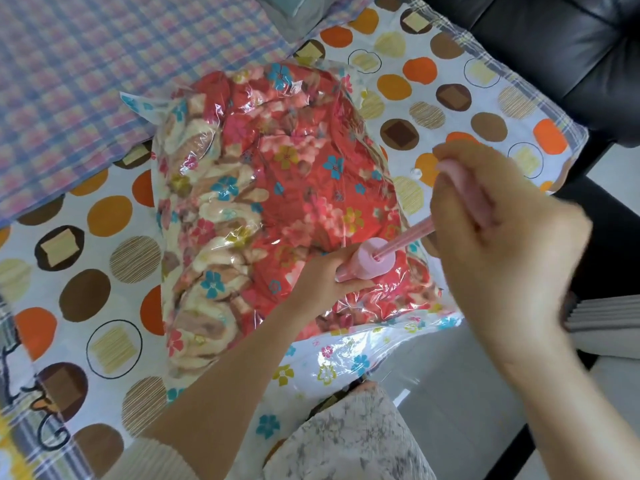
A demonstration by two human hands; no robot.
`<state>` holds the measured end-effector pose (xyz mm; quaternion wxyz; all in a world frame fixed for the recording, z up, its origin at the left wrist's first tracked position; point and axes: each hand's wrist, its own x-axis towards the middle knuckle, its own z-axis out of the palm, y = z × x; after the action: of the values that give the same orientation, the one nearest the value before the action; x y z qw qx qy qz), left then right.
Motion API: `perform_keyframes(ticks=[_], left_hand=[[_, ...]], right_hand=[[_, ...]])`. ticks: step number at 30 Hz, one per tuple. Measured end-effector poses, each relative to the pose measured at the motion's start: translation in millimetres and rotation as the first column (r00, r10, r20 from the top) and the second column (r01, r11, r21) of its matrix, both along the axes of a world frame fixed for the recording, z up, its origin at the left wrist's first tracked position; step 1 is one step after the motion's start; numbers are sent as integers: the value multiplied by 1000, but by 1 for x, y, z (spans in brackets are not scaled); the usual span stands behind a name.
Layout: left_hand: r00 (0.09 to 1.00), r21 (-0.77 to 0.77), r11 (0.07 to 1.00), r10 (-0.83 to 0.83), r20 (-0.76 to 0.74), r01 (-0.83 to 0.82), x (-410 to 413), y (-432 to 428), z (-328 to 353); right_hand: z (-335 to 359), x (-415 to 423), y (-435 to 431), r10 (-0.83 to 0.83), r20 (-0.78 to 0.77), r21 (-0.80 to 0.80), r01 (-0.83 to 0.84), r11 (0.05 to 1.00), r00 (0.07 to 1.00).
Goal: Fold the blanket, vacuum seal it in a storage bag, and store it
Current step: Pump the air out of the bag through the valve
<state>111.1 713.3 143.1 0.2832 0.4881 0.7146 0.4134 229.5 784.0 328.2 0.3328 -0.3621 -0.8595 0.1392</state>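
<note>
A red flowered blanket (pixel 277 188) lies folded inside a clear plastic storage bag (pixel 363 355) with printed flowers, on a bed sheet with coloured circles. A pink hand pump (pixel 372 263) stands on the bag near its front right part. My left hand (pixel 322 278) grips the pump's barrel. My right hand (pixel 502 230) holds the pump's pink handle (pixel 460 181), with the pink rod (pixel 408 237) drawn out of the barrel. The right hand is blurred.
The dotted sheet (pixel 86 271) covers the bed; a plaid cover (pixel 86 81) lies at the back left. A black leather seat (pixel 561 46) stands at the back right. My knee in grey patterned cloth (pixel 356 434) is at the front.
</note>
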Motion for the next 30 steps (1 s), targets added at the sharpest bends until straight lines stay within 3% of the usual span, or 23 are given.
perform_keyframes(ticks=[2,4,7,10,14,15,17,20,22,25,27,30], left_hand=[[1000,-42,999,-5,13,5,0,1,-2],[999,-63,998,0,48,3,1,0,0],[995,-71,997,13,100,-6,-6,6,3],[998,-131,991,-15,55,22,-11,12,4],[999,-131,991,-5,46,11,-6,12,2],[999,-129,992,-2,48,8,-5,13,3],[999,-139,990,-2,45,8,-8,15,1],[999,-151,988,-17,43,24,-8,18,0],[999,-170,985,-14,40,21,-7,18,2],[996,-184,983,-11,85,26,-7,17,4],[993,-163,987,3,116,16,-9,17,5],[992,-161,987,13,123,7,-9,18,6]], right_hand=[[-35,-11,-11,19,232,-111,7,994,972],[-53,-14,-6,107,381,-40,-99,994,918],[0,-16,18,122,378,92,-168,981,918],[22,-20,23,-18,272,119,-15,993,962],[-45,-23,12,23,570,44,-59,997,821],[-41,-22,18,14,574,60,-59,996,819],[-10,-19,27,38,393,69,-70,995,919],[12,-18,26,-100,129,86,89,992,987],[-26,-18,9,-57,207,-13,61,998,977],[-52,-20,16,-41,334,76,16,997,942],[-18,-26,26,-10,313,82,-17,996,950],[27,-29,35,-112,178,92,97,991,978]])
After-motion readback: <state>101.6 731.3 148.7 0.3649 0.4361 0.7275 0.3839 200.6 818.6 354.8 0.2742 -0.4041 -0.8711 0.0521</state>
